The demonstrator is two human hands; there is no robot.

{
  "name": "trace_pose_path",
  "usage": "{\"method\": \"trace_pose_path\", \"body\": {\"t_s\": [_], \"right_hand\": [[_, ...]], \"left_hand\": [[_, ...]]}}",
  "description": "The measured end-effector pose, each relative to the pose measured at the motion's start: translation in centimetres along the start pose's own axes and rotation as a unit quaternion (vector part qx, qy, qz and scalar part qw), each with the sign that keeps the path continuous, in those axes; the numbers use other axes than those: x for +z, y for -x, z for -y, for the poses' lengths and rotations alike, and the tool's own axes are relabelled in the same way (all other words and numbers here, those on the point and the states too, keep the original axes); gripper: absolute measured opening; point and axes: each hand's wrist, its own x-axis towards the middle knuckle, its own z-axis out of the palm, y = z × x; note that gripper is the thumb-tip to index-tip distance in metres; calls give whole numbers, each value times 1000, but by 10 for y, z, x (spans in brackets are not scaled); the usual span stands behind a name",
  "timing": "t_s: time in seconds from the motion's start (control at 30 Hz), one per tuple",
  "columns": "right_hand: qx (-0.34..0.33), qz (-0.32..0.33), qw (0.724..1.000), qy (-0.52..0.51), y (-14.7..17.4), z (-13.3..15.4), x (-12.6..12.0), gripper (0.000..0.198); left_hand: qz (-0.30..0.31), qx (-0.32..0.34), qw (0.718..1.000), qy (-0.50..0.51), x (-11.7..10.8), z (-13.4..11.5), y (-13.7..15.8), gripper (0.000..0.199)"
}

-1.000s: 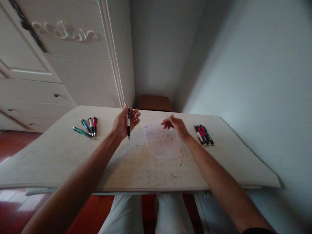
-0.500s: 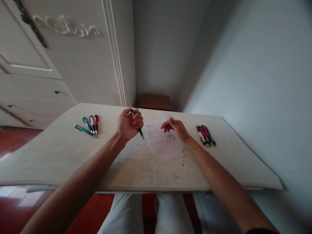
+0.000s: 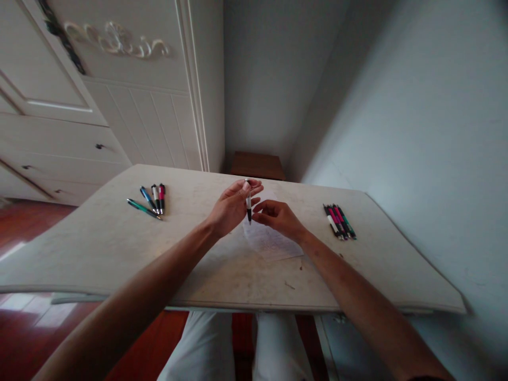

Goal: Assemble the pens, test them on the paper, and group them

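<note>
My left hand (image 3: 230,209) holds a black and white pen (image 3: 248,202) upright by its top, tip pointing down, above a written sheet of paper (image 3: 273,241). My right hand (image 3: 278,218) is right beside the pen's lower end, fingers curled toward it and touching or nearly touching the tip. The paper lies on the white table (image 3: 119,248), partly hidden by both hands.
Several pens (image 3: 151,200) lie at the table's left. Another bunch of pens (image 3: 340,221) lies at the right. A white cupboard with drawers (image 3: 99,116) stands behind on the left, a grey wall (image 3: 416,132) on the right, a small brown stand (image 3: 257,165) beyond the table.
My left hand has carried the pen rightward over the paper and turned it upright. My right hand has lifted off the paper and come to the pen's tip.
</note>
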Motion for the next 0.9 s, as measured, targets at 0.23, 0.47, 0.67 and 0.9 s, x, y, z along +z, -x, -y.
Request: {"method": "trace_pose_path", "body": {"t_s": [0.23,0.47,0.67,0.9], "right_hand": [[-32,40,999,-7,5,3,5,28],[-44,-28,998,-22,11,15,-13,24],[60,4,998,5,22,0,-16,28],[94,-14,994,61,23,-9,-7,18]], "left_hand": [[83,25,990,-111,-5,7,2,35],[41,170,800,-574,-46,9,-15,42],[99,83,632,-764,-68,17,-19,41],[119,63,600,-788,-63,15,-18,38]]}}
